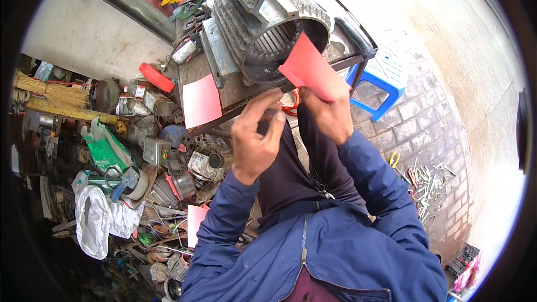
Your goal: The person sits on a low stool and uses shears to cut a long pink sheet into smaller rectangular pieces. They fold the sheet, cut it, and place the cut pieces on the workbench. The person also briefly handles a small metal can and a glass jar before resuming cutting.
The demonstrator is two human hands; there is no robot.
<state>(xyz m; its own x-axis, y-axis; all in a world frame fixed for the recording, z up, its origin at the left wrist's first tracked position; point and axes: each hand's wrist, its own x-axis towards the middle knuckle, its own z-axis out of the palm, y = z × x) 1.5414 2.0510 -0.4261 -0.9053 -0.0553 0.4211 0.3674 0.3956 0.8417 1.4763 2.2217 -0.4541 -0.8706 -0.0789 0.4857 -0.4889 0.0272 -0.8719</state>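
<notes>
My right hand (330, 113) grips a red paper sheet (312, 67) by its lower edge, thumb on the near side. The sheet stands up in front of the open round end of a grey finned motor housing (224, 36), covering part of its rim. Windings or slots line the dark bore of the housing, which lies on its side on a worn workbench (238, 94). My left hand (254, 137) hovers just left of the right one, fingers bent, thumb and forefinger apart, with nothing visible between them. A second red paper sheet (201, 100) lies over the bench's front left corner.
Metal parts, tins and a green plastic bag (106, 148) heap up on the left, with a white plastic bag (92, 221) below. Another red sheet (196, 223) lies by my left sleeve. Right of the bench stands a blue stool (386, 78); tools (428, 184) lie on the brick paving.
</notes>
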